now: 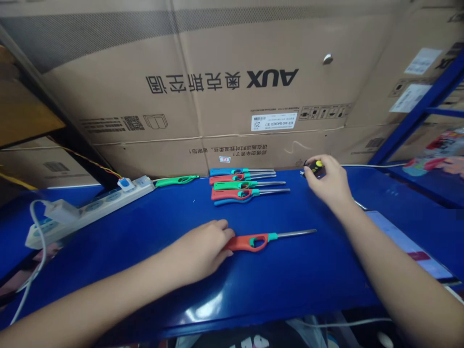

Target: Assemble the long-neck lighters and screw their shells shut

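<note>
My left hand (210, 246) is closed on the handle end of a red lighter (250, 242), whose metal tube points right over the blue table. At the back right, my right hand (326, 181) is closed round a small black and yellow tool (316, 168); its lower part is hidden by my fingers. Between the hands and farther back, several long lighters lie in a stack of rows: a blue one (226, 171), a green one (230, 185) and a red one (232, 194) among them. Another green lighter piece (176, 181) lies left of them.
A white power strip (97, 208) with plugs and cables runs along the left. Behind the table (290, 285) stands a large cardboard sheet (217, 43). At the right are a tablet-like screen (402, 241) and a blue metal frame (413, 113).
</note>
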